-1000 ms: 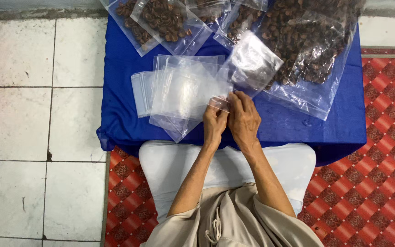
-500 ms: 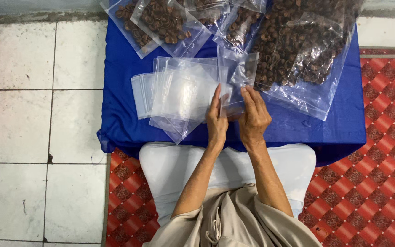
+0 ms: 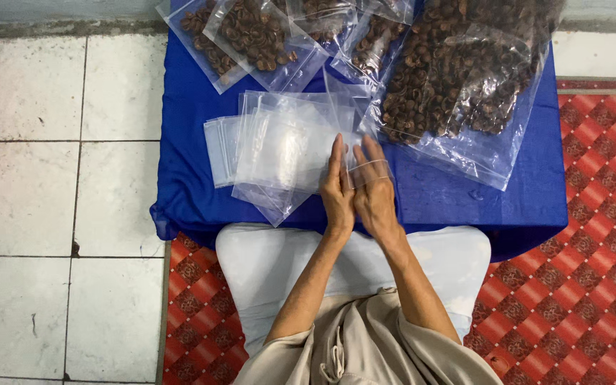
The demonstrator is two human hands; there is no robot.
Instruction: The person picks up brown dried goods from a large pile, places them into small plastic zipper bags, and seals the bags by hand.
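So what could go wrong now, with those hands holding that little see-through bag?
The small clear plastic bag is pinched only between the left hand and right hand, so the slick film might slip out. The left hand lies on the loose stack of empty clear bags, which could slide apart on the blue cloth. The big clear bag of brown shells sits close by and might get bumped.

A low table covered in a blue cloth [image 3: 465, 207] carries everything. On it lie a fanned pile of empty clear bags [image 3: 272, 146], 1 large clear bag of brown shell-like pieces [image 3: 465, 78], and perhaps 4 smaller filled bags [image 3: 258, 36] overlapping along the far edge.
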